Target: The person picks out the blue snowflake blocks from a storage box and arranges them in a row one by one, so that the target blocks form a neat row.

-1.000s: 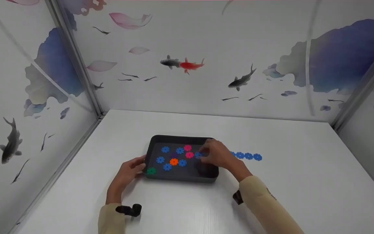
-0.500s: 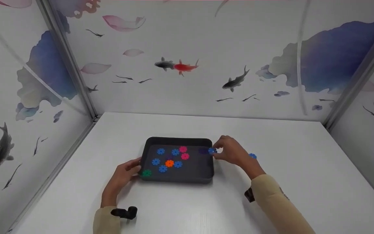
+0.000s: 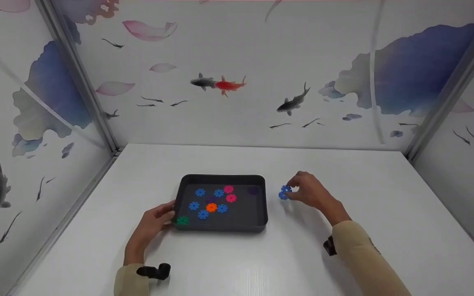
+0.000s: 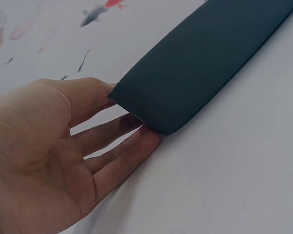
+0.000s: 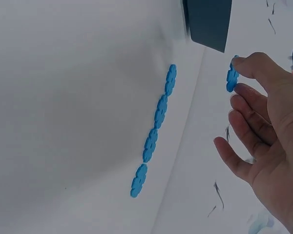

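A dark rectangular tray point(image 3: 220, 228) stands on the white table, holding flower-shaped plastic discs: several blue ones point(image 3: 203, 214), two pink point(image 3: 231, 198), one orange point(image 3: 211, 207), one green point(image 3: 182, 220) and dim purple ones point(image 3: 253, 190). At its left end my left hand point(image 3: 154, 222) grips the tray, thumb by the rim and fingers low on the wall. My right hand point(image 3: 313, 193), off the tray's right side, pinches a blue flower disc point(image 5: 232, 75) between thumb and forefinger. Beneath it lies a row of blue discs point(image 5: 160, 112) on the table, mostly hidden by the hand in the head view.
White table surface point(image 3: 237, 267) surrounds the tray. Printed wall panels point(image 3: 237, 119) with fish and petals enclose the back and both sides, joined by metal posts point(image 3: 78, 78). Black wrist cameras point(image 3: 154, 271) sit at both cuffs.
My right hand took a blue disc from the tray's right part, lifted it over the right wall and carried it to the row. The left hand stays at the tray; the head view shifted slightly.
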`<state>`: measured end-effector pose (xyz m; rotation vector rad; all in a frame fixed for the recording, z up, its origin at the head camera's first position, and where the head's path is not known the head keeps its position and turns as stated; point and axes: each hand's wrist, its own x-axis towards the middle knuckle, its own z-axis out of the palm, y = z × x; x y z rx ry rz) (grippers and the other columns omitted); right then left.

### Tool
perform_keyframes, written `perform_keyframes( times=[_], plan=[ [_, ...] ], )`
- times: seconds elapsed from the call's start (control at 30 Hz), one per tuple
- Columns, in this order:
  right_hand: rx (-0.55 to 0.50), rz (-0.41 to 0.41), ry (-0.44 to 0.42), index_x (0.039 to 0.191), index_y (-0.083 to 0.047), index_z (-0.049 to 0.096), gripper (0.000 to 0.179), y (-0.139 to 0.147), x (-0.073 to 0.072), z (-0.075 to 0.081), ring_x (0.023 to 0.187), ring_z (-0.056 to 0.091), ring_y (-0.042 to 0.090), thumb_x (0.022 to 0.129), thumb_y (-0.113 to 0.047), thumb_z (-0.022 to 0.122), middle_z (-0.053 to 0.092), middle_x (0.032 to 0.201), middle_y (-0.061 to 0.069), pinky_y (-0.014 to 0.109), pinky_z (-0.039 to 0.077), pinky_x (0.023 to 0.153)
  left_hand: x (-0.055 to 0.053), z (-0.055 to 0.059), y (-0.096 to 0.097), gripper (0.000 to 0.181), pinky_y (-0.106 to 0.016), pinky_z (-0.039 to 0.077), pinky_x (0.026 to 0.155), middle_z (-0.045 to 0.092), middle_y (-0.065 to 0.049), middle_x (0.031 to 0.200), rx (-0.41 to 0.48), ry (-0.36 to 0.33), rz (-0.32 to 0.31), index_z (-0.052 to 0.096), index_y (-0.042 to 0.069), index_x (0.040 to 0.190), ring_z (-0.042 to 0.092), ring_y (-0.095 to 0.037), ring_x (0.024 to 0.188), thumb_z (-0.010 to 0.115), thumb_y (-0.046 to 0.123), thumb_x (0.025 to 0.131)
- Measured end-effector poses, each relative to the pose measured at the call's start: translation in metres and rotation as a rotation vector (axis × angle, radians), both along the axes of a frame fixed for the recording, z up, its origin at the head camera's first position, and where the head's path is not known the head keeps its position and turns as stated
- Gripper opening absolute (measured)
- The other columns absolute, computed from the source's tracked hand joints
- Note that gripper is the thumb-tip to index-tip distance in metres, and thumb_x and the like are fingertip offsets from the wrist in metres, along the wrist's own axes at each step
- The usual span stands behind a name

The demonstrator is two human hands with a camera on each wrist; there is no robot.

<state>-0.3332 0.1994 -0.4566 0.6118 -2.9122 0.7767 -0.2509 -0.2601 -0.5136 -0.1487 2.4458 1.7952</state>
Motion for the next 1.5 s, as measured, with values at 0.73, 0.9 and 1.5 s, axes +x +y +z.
perform_keyframes(
  times=[0.73,0.9,1.5],
  plan=[
    [-0.045,-0.234,-0.200,0.114,0.004,0.070,0.037,0.093,-0.003,-0.017,0.105,0.059,0.034,0.090,-0.024,0.073,0.064,0.114,0.023,0.049,0.056,0.093,0.000,0.002,0.002,0.047,-0.046,0.050,0.109,0.047,-0.018,0.153,0.027,-0.014,-0.003,0.048,0.013,0.150,0.053,-0.032,0.135,0.055,0.018,0.104],
    [-0.047,-0.252,-0.237,0.117,0.005,0.068,0.040,0.105,-0.002,-0.018,0.103,0.058,0.033,0.092,-0.026,0.071,0.062,0.116,0.025,0.047,0.057,0.091,0.000,0.002,0.001,0.047,-0.047,0.048,0.111,0.047,-0.018,0.153,0.021,-0.019,0.005,0.047,0.013,0.150,0.052,-0.033,0.136,0.054,0.018,0.104],
    [-0.034,-0.288,-0.339,0.121,0.005,0.064,0.043,0.112,-0.001,-0.035,0.102,0.059,0.032,0.093,-0.027,0.070,0.063,0.117,0.024,0.050,0.055,0.096,0.001,0.001,-0.002,0.048,-0.047,0.048,0.111,0.047,-0.017,0.154,0.022,-0.025,0.013,0.047,0.014,0.150,0.052,-0.033,0.136,0.055,0.017,0.103]
  ],
)
